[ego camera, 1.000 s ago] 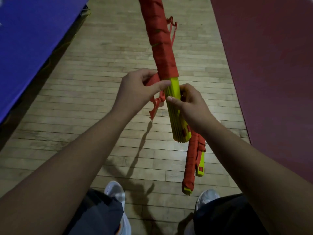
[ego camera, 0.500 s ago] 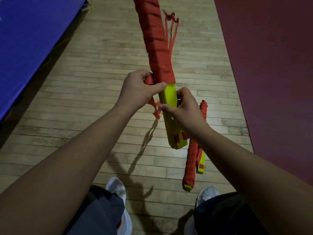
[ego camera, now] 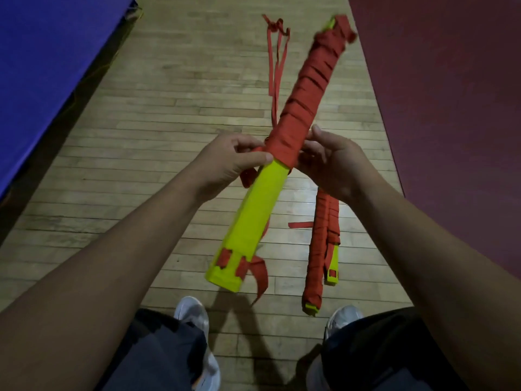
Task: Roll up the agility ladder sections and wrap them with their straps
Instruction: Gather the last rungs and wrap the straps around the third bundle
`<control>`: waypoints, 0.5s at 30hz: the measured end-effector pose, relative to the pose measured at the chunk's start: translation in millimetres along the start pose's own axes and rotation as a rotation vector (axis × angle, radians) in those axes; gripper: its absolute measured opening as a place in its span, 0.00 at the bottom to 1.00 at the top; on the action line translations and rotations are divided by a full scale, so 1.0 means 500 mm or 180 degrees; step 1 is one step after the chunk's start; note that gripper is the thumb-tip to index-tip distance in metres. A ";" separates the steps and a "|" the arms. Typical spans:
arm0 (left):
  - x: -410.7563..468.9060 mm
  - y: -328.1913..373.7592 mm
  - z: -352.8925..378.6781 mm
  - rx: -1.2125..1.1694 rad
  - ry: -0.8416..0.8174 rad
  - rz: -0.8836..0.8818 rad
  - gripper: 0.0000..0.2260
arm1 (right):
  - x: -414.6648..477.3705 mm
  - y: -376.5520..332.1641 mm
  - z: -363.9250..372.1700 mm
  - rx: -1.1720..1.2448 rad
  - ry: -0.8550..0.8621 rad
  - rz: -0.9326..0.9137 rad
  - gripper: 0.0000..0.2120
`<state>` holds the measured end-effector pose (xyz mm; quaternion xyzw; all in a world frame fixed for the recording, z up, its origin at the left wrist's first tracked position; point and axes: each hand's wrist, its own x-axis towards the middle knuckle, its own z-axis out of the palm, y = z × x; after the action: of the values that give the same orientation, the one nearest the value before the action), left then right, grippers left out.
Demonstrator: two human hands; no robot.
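Note:
I hold a bundle of yellow ladder rungs (ego camera: 253, 218) in the air, tilted from lower left to upper right. Its upper half is wound in red strap (ego camera: 307, 91). My left hand (ego camera: 229, 162) pinches the strap at the edge of the wound part. On the bundle's right side, my right hand (ego camera: 331, 162) has its fingers against the wrapping. Loose red strap ends (ego camera: 277, 60) trail away from the bundle near its upper part, and a short end (ego camera: 258, 273) hangs at the near end. A second wrapped bundle (ego camera: 321, 249) lies on the floor by my right foot.
Wooden floorboards (ego camera: 169, 108) run under me. A blue mat (ego camera: 48, 57) lies along the left, a dark red mat (ego camera: 451, 94) along the right. My two white shoes (ego camera: 191, 309) show at the bottom, close to the floor bundle.
The held bundle has swung from near upright to a slant toward the upper right and turned its broad yellow face to me. My right hand moved from the yellow part up to the wrapped edge.

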<state>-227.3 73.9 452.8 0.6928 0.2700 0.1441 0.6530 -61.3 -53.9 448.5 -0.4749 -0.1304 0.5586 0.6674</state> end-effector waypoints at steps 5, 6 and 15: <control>-0.002 0.001 0.000 -0.0324 -0.0269 -0.0017 0.16 | -0.014 0.008 0.008 0.0876 -0.0259 -0.0122 0.16; -0.005 0.001 0.004 -0.0336 -0.0392 -0.0006 0.18 | -0.016 0.004 0.009 0.1087 -0.0380 -0.0110 0.19; -0.024 0.027 0.023 0.1144 -0.0718 0.0074 0.08 | -0.039 -0.038 0.004 -0.0130 -0.0472 -0.0399 0.10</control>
<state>-228.1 57.5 466.7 0.8129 0.2085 0.0228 0.5433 -57.4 -68.3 471.4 -0.4367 -0.2202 0.5466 0.6797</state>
